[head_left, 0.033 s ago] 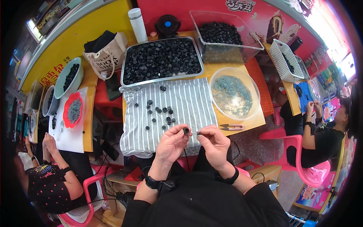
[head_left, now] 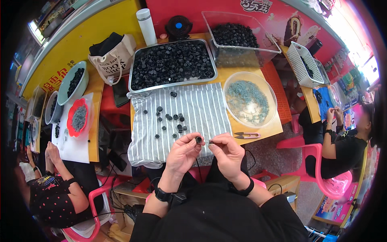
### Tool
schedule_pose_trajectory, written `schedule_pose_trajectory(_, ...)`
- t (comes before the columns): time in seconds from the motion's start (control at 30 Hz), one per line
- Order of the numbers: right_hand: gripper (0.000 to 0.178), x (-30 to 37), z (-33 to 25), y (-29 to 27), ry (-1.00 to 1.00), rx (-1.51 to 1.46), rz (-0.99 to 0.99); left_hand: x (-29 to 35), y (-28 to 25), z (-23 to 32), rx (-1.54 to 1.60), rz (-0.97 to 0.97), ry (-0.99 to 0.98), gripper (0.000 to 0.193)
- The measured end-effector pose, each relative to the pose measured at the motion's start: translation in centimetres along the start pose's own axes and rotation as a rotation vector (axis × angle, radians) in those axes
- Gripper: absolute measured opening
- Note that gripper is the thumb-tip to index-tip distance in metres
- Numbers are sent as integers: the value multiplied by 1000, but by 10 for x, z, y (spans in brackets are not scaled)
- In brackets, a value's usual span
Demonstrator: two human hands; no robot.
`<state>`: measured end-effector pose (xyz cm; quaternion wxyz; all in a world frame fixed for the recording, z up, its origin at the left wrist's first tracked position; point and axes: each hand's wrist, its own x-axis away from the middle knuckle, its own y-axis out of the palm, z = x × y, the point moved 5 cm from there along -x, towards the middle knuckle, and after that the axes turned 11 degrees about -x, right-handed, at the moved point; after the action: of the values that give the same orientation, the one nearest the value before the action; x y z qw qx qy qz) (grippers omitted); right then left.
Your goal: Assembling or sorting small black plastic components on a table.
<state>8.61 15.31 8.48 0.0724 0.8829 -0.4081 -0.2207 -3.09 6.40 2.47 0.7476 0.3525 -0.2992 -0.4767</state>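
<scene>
Between thumb and fingers, my left hand (head_left: pixel 183 152) pinches a small black round cap (head_left: pixel 198 139), its hollow end toward my right hand. My right hand (head_left: pixel 227 152) is closed in a pinch just beside it, on something tiny and dark that I cannot make out. Both hands are over the front edge of a grey-and-white striped cloth (head_left: pixel 141 121). Several more black caps (head_left: pixel 169 117) lie scattered on the cloth. Behind it stands a metal tray (head_left: pixel 173 84) heaped with black pieces. To the right, a round clear tub (head_left: pixel 275 107) holds small grey-green pieces.
Thread snips (head_left: pixel 247 135) lie on the table right of the cloth. A clear bin (head_left: pixel 242 60) of black parts, a fan (head_left: pixel 178 27) and a white bottle (head_left: pixel 146 28) stand at the back. People sit left and right, one on a pink chair (head_left: pixel 316 161).
My right hand has shifted very slightly to the left, toward the cap in my left hand. Nothing else has visibly moved.
</scene>
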Motion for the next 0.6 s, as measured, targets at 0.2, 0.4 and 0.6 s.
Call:
schedule_pose_trajectory(0.2,17,-3,-13,14,-164,312,-113,4,1,1,-6,-5,11,24)
schedule_pose_trajectory(0.4,16,-2,-16,20,-239,425,-148,5,2,1,-27,-24,27,26)
schedule_pose_trajectory(0.6,18,0,-17,22,-304,477,-176,6,0,0,-48,-35,35,25)
